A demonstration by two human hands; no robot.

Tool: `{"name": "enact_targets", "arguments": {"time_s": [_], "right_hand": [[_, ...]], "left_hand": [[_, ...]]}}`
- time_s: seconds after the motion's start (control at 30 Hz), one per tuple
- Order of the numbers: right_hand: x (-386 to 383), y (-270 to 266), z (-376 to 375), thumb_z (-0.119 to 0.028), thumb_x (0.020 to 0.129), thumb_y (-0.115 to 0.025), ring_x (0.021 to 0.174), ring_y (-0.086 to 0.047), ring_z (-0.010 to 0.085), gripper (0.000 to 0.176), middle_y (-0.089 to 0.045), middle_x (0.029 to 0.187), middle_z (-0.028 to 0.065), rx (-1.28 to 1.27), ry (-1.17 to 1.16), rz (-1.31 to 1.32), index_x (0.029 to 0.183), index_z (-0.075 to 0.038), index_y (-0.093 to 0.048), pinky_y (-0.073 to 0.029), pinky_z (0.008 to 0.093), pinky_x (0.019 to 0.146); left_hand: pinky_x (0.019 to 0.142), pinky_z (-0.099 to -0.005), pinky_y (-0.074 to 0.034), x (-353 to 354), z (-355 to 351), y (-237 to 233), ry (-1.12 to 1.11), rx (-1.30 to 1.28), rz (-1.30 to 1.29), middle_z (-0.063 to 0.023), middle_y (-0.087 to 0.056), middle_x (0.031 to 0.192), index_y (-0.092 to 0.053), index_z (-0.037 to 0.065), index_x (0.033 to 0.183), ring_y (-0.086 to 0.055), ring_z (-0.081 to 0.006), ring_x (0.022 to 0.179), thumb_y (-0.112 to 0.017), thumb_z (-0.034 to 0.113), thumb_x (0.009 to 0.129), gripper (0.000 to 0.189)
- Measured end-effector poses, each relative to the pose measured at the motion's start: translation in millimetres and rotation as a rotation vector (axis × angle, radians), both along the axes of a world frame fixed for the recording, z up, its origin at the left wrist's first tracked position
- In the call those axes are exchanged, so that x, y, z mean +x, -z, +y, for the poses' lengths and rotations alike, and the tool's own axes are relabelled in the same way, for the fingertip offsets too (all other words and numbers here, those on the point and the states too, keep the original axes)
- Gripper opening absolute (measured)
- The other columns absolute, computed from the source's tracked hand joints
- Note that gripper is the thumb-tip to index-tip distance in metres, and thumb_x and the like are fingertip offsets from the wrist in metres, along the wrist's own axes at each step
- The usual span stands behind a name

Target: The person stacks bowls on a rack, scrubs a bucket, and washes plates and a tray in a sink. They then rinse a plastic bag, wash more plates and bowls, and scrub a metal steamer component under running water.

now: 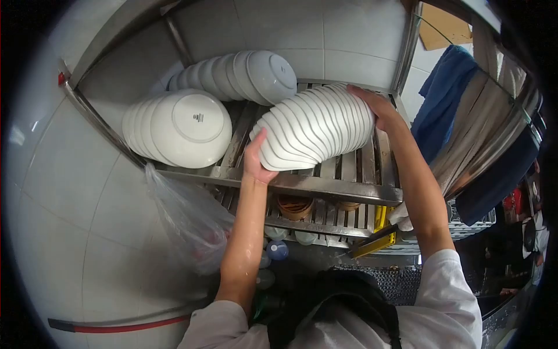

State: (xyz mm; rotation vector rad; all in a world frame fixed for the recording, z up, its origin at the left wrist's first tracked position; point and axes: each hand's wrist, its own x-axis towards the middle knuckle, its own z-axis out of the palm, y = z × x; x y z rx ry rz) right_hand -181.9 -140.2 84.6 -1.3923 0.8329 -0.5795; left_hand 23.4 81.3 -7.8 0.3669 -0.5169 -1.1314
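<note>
Now my left hand (256, 160) at 8 o'clock, right hand (378, 107) at 2, grip a curved stack of white ribbed ceramic bowls (317, 128).

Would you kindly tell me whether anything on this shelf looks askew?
The stack of white bowls lying sideways on the slatted shelf bows in a curve instead of running straight, held between the left hand at its lower end and the right hand at its top. No chips or spills show.

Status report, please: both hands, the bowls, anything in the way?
Left hand and right hand grip the ends of the ribbed bowl stack. Stack lies sideways on the slatted steel shelf. Plain bowl stacks close on its left.
</note>
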Motion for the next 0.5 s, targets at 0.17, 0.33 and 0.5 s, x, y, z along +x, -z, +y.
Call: {"name": "enact_targets", "arguments": {"time_s": [0.17,0.33,0.5], "right_hand": [[5,-22,-37,-0.051,0.082,-0.060,0.116,-0.051,0.0324,0.068,-0.053,0.127,0.0200,-0.740,0.072,0.503,0.126,0.000,-0.050,-0.041,0.0417,0.099],[52,10,-136,-0.054,0.089,-0.038,0.132,-0.034,0.0352,0.060,-0.040,0.140,0.0186,-0.930,0.253,0.901,0.133,-0.014,-0.046,-0.031,0.0518,0.105],[57,-22,-146,-0.051,0.087,-0.043,0.133,-0.029,0.0403,0.055,-0.032,0.145,0.0103,-0.769,0.319,0.978,0.139,-0.033,-0.039,-0.028,0.0597,0.105]], "left_hand": [[0.106,-0.0471,-0.036,-58,-34,0,-0.039,-0.015,0.090,-0.0160,-0.050,0.132,-0.039,0.000,0.135,-0.047,-0.0319,0.124,-0.060,0.020,0.089,0.054],[0.106,-0.0472,-0.035,-111,-94,7,-0.013,-0.057,0.255,-0.0133,-0.049,0.131,-0.038,0.003,0.135,-0.045,-0.0305,0.124,-0.067,0.010,0.083,0.060],[0.104,-0.0422,-0.039,-157,-161,18,0.012,-0.033,0.309,-0.0106,-0.053,0.126,-0.045,0.004,0.130,-0.051,-0.0266,0.117,-0.069,0.014,0.084,0.053]]}}
